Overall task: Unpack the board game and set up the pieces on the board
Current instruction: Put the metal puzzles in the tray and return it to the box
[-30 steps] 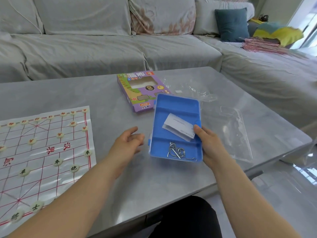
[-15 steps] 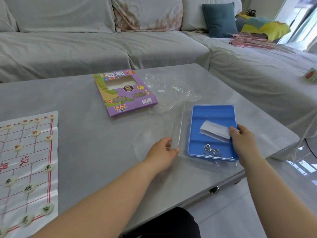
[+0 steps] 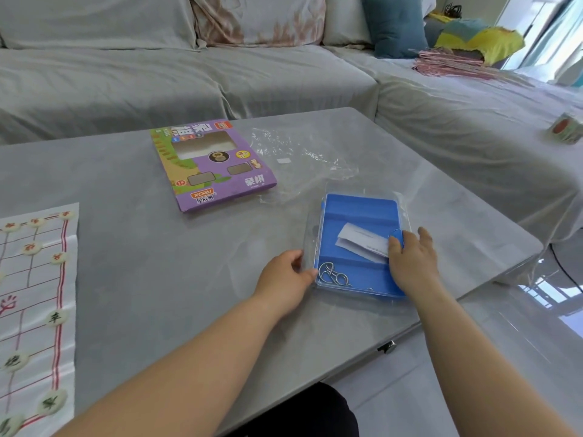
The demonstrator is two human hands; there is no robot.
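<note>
Two grips matter near the tabletop's [image 3: 157, 294] right edge: our left hand [image 3: 285, 274] pinches the clear cover [image 3: 310, 247], our right hand [image 3: 411, 261] clasps the blue tray [image 3: 356, 212], so we should align corners before pressing.

The board [image 3: 34, 310] ran off the left edge. The right hand [image 3: 413, 263] hid one corner of the blue tray [image 3: 356, 209] and the folded paper's [image 3: 359, 241] end; the paper's print was unreadable.
</note>
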